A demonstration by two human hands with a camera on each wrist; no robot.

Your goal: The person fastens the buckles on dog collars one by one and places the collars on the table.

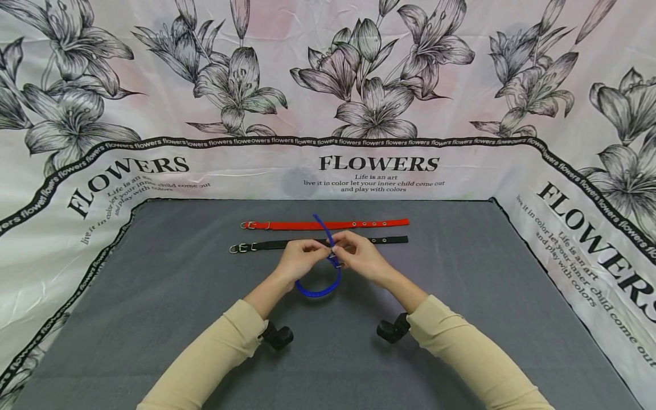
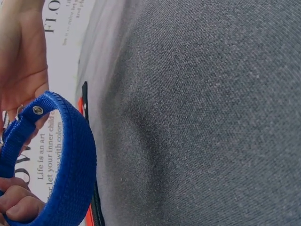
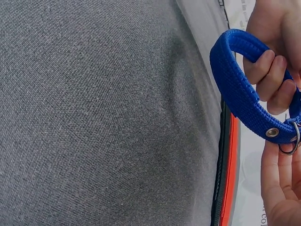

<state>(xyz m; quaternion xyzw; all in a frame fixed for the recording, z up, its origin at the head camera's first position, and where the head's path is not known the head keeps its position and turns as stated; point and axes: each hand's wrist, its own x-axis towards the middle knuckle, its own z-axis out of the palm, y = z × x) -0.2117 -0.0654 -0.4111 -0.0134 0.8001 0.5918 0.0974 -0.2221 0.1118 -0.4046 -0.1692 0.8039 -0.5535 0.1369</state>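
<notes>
A blue webbing collar (image 1: 318,294) is bent into a loop above the grey cloth, its free tail (image 1: 322,224) sticking up past the fingers. My left hand (image 1: 299,262) pinches it from the left near the metal buckle. From the other side, my right hand (image 1: 366,259) pinches the strap by the same buckle, the two hands' fingertips close together. A metal eyelet (image 3: 272,132) and a D-ring (image 3: 297,141) show on the band in the right wrist view. Left-hand fingers curl inside the loop there. Most of the buckle is hidden by fingers.
Behind the hands, a red collar (image 1: 307,225) lies flat with its buckle to the left. A black collar (image 1: 269,246) lies parallel in front of it, partly covered by the hands. The grey cloth (image 1: 328,364) meets a white flower-printed curtain (image 1: 266,171) at the back and sides.
</notes>
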